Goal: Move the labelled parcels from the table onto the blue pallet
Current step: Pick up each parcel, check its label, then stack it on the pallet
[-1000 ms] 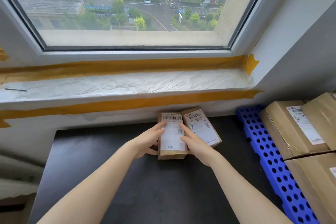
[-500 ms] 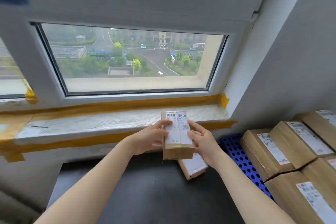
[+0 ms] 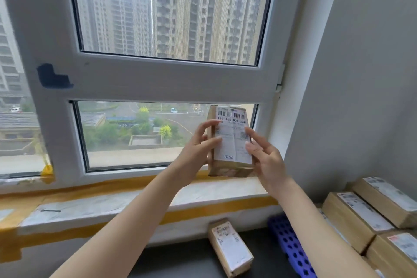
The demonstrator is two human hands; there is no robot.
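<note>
Parcel (image 3: 232,140) upright between both hands' grip.

A small labelled cardboard parcel (image 3: 231,142) sits between the left hand (image 3: 198,151) and right hand (image 3: 266,160), above the windowsill. Below, another small cardboard parcel (image 3: 230,247) lies on the dark table (image 3: 180,262), left of the blue perforated plastic pallet (image 3: 291,248), which bears stacked cardboard boxes (image 3: 361,216).

A white-framed window (image 3: 158,83) fills the wall ahead; high-rise buildings (image 3: 203,11) show through its upper pane, trees and a road through the lower. A dark blue tape patch (image 3: 53,76) sits on the frame at left. Yellow masking tape (image 3: 94,189) and plastic sheeting (image 3: 94,206) cover the window sill. A grey wall (image 3: 365,74) stands at right.
</note>
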